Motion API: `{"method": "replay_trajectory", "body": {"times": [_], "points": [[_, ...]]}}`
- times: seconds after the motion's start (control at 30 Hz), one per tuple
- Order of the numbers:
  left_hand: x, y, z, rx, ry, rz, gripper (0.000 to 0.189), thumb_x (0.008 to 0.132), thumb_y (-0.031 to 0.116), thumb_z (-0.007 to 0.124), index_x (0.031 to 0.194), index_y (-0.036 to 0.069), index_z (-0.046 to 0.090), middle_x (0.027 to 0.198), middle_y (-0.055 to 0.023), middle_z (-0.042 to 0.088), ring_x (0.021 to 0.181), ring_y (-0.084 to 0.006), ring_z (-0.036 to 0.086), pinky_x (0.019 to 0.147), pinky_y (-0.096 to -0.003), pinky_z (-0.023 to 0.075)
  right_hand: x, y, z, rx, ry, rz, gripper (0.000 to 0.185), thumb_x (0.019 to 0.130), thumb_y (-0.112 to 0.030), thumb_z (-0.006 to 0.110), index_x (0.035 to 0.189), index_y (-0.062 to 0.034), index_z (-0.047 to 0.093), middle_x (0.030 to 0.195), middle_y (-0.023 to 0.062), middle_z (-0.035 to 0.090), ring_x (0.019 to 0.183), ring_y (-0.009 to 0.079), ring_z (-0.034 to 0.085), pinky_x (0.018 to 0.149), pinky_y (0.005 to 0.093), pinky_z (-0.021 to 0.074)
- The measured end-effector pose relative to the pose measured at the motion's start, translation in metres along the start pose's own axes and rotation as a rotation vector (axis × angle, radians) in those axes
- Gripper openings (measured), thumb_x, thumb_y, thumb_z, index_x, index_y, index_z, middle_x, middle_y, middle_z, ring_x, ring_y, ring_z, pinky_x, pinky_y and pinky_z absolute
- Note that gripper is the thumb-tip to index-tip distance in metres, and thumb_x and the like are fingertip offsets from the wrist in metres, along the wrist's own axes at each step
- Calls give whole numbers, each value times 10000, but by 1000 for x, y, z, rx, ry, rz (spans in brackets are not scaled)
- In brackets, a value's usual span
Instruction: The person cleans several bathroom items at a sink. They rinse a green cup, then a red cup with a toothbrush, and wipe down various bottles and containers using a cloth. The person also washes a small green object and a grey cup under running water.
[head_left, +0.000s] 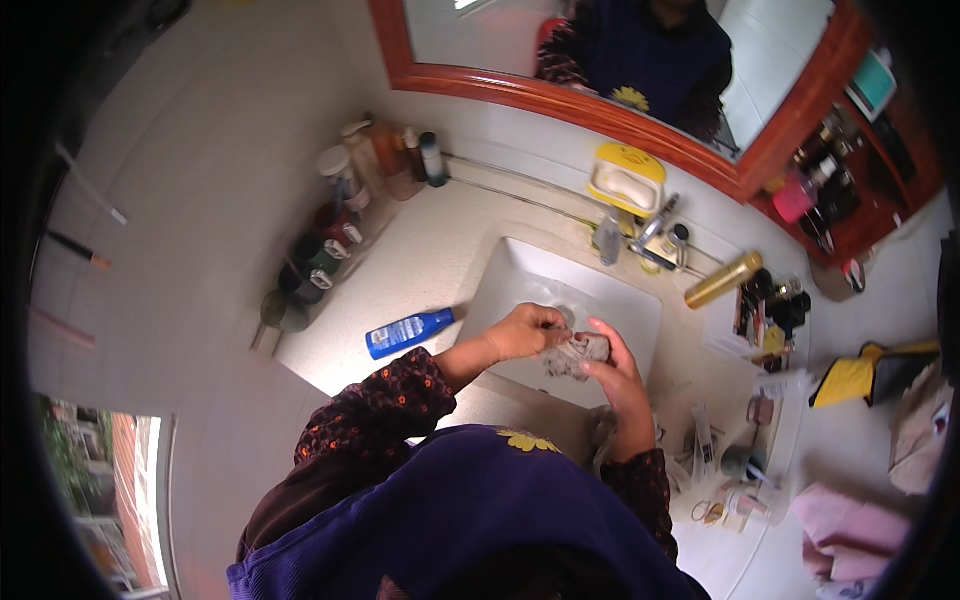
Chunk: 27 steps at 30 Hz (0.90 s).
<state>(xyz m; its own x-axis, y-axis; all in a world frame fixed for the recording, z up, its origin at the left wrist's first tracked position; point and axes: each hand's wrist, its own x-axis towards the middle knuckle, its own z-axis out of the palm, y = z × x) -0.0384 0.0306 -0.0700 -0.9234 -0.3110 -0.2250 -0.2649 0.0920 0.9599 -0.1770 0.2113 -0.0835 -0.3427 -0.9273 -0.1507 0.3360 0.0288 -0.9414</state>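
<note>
Over the white rectangular sink (498, 292), my left hand (528, 331) pinches the left edge of a crumpled, wet-looking greyish cloth (576, 357). My right hand (621, 371) holds the same cloth from the right, its fingers around the bunched part. A chrome faucet (657, 225) stands at the back of the sink, beside a yellow soap dish (628, 178) with a pale bar of soap. Left of the sink, a blue plastic bottle (409, 332) lies on its side on the counter.
Several bottles (386, 157) and mugs (319, 253) line the counter's left side. A gold cylindrical can (723, 280) and a box of small toiletries (757, 319) stand right of the sink. A red-framed mirror (570, 106) hangs above. A pink cloth (847, 529) is at lower right.
</note>
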Motion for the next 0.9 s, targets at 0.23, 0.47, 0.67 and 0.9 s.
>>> {"method": "replay_trajectory", "body": {"times": [0.23, 0.47, 0.67, 0.9], "points": [[-28, 14, -24, 99, 186, 281, 191, 929, 208, 666, 929, 17, 658, 812, -32, 625, 752, -89, 564, 681, -264, 475, 0, -14, 26, -181, -23, -154, 641, 774, -2, 686, 1368, 2, 445, 1224, 99, 567, 1105, 163, 555, 944, 296, 450], [-41, 43, -41, -612, 179, 217, 206, 931, 268, 665, 931, 63, 642, 812, 18, 636, 708, -73, 561, 643, -235, 462, -7, -34, 51, -217, -53, 39, 583, 778, -52, 714, 1305, 40, 482, 1155, 74, 589, 1064, 147, 571, 962, 295, 428], [-47, 57, -44, -822, 119, 284, 187, 942, 231, 653, 986, 50, 627, 881, -10, 653, 773, -98, 615, 724, -258, 513, -20, -63, 68, -248, -41, -177, 532, 792, -116, 736, 1250, 50, 522, 1088, 59, 611, 1001, 140, 581, 899, 294, 452], [-48, 102, -51, -285, 149, 407, 126, 932, 165, 657, 970, 45, 662, 813, 18, 633, 759, -43, 560, 679, -219, 470, -30, -78, 79, -465, -50, -279, 371, 903, -160, 631, 1209, 43, 579, 1097, 127, 648, 955, 173, 606, 829, 307, 486]]}}
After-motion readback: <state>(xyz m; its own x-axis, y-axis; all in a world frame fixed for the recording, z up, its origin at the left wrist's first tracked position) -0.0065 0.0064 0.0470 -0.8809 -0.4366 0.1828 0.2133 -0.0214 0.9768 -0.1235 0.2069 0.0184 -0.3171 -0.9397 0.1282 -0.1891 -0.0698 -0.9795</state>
